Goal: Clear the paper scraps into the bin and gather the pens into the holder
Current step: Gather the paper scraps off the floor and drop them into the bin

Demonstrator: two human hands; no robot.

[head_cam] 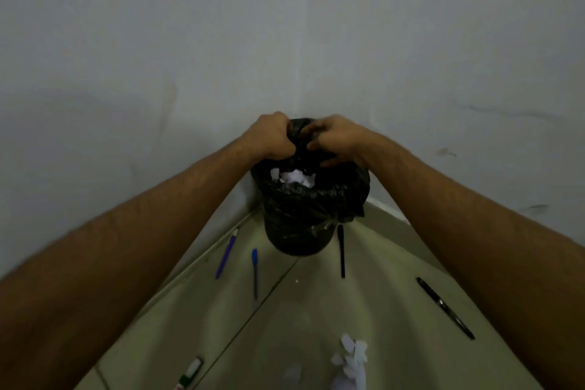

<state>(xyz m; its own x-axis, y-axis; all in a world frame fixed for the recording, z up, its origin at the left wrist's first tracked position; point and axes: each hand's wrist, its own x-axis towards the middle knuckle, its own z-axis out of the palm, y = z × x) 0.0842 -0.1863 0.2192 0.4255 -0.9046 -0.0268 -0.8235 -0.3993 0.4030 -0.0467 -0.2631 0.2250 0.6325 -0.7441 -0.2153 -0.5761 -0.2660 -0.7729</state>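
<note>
A small bin lined with a black plastic bag stands in the corner of the floor against the wall. White paper scraps show inside its mouth. My left hand and my right hand both grip the bunched top of the black bag above the bin. On the floor lie a purple pen, a blue pen, a black pen and a longer black pen. A heap of white paper scraps lies near the bottom edge. No pen holder is in view.
A green and white marker lies at the bottom left on the tiled floor. Grey walls meet in the corner right behind the bin.
</note>
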